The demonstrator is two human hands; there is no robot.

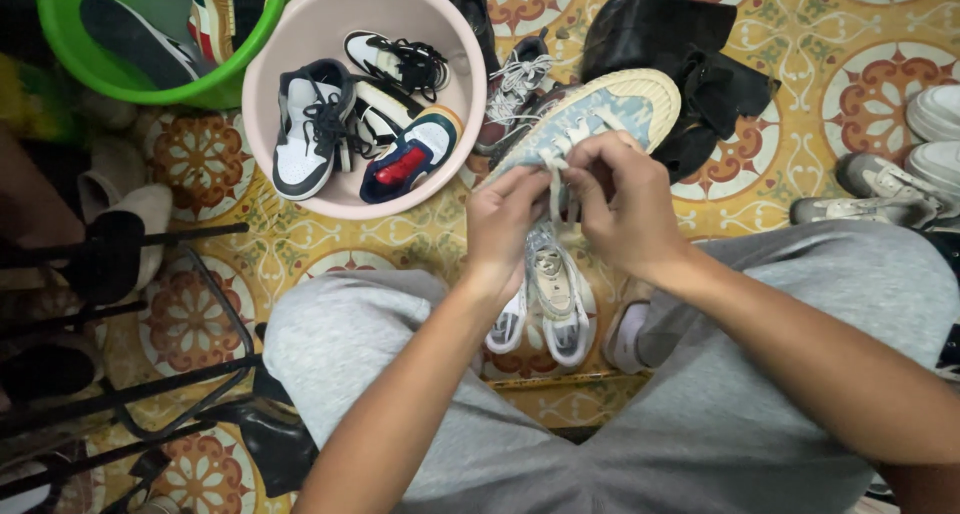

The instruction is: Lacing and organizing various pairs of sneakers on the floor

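1. Head view, the hands: the left hand (pixel 503 219) and the right hand (pixel 622 204) met just above the centre of the frame, over the grey-trousered knees (pixel 400 374). The fingers of both were pinched narrow on a white lace (pixel 553 186) of a pale blue sneaker (pixel 600 114).
2. Head view, the shoe: the sneaker was held off the floor, tilted, its cream toe pointing toward one o'clock and its laced throat facing the hands. The lace ran down between the two hands.
3. Head view, progress: the lace appeared threaded through the upper eyelets near the toe, while the hands worked at the end nearer the person. Judging from that, the lacing looked partly handled and not finished; whether it was being put in or taken out could not be told.
4. Head view, below the hands: a second pale sneaker (pixel 553 294) lay on the patterned tile floor (pixel 800 34) at six o'clock from the hands, between the knees, touched by neither hand.
5. Head view, surroundings: at ten o'clock stood a pink basin (pixel 300 34) holding several sneakers, among them a navy and white one (pixel 310 124) and a red and blue one (pixel 410 159). Farther toward eleven o'clock was a green tub (pixel 70 34). At one o'clock lay a black boot (pixel 660 34), and at three o'clock white shoes (pixel 930 134).
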